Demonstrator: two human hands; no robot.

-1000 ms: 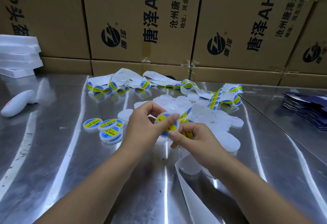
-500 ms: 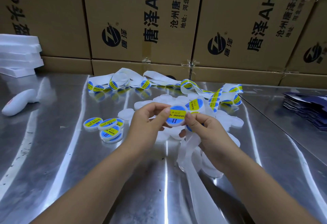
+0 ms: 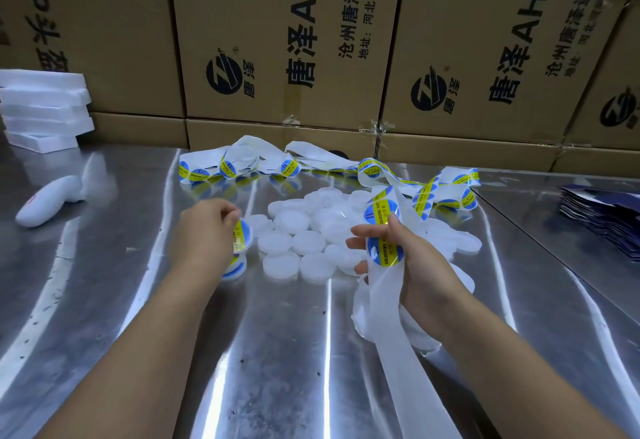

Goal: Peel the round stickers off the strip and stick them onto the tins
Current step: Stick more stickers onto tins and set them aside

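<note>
My left hand (image 3: 204, 234) grips a small round white tin (image 3: 242, 236) with a blue and yellow sticker on its face, held low over other stickered tins (image 3: 235, 267) that it mostly hides. My right hand (image 3: 408, 258) holds the white sticker strip (image 3: 384, 286), thumb by a blue and yellow round sticker (image 3: 381, 213), with a second sticker (image 3: 384, 251) under its fingers. The bare backing trails down toward me. A pile of plain white tins (image 3: 304, 230) lies between and behind my hands.
The strip runs back in loops (image 3: 242, 161) along cardboard boxes (image 3: 284, 40) walling the far side of the metal table (image 3: 277, 352). White foam slabs (image 3: 41, 106) and a white handheld tool (image 3: 48, 204) sit at left, a stack of dark flat cards (image 3: 602, 213) at right.
My hands have parted. The left hand carried the freshly stickered tin left and down toward the stickered tins. The right hand kept the strip and shifted slightly right.
</note>
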